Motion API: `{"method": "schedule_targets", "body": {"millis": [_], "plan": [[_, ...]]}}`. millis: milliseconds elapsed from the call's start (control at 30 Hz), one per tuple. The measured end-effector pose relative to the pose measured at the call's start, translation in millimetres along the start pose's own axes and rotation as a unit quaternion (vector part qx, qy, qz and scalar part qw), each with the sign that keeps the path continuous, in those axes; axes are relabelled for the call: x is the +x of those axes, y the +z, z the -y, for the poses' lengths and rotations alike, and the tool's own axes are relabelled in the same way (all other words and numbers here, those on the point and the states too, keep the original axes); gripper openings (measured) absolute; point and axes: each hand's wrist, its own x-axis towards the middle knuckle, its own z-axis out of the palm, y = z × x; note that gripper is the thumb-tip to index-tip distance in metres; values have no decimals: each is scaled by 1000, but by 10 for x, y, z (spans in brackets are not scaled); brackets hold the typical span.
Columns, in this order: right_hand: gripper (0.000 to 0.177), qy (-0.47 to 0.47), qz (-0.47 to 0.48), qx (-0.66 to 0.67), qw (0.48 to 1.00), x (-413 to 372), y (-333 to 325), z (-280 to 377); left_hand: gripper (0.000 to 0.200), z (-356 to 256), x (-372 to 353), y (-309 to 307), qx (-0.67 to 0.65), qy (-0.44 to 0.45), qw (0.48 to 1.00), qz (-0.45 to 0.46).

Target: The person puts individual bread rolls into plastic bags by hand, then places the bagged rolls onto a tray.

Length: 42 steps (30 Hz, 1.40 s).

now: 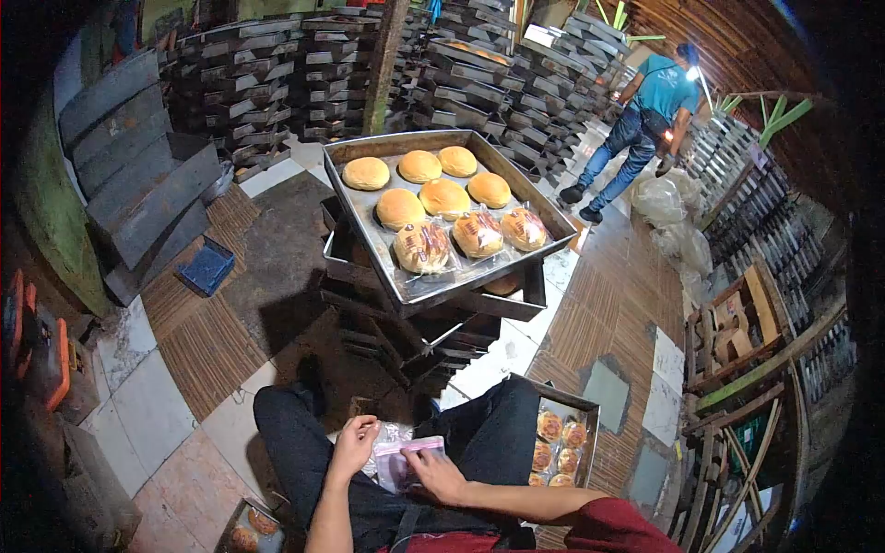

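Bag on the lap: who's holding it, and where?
Both hands hold the bag: the right hand at its pink top strip, the left hand at its left edge, where the exact grip is hard to see.

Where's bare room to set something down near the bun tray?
Tray: only a thin strip along the near rim; buns crowd the rest. Dark floor between the tray stack and blue box is open. Lap is taken: left hand and right hand on plastic bags.

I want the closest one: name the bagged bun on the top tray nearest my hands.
The leftmost bagged bun, at the left end of the tray's front row; the other two bagged buns lie farther right.
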Motion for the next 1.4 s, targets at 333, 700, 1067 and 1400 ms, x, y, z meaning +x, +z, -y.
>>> {"method": "schedule_targets", "body": {"millis": [333,700,1067,1400], "plan": [[24,24,-179,196,964,474,-756,-288,45,-163,-36,-27,-202,-92,946,235],[23,-336,-131,-150,921,170,-1273,-15,93,-266,42,-400,-595,-113,717,346],[83,-143,238,476,834,287,-1195,-446,81,-406,-75,-293,-476,-80,796,366],[39,-122,-95,269,951,556,-1629,-144,55,-433,26,-392,-599,-14,770,218]]}}
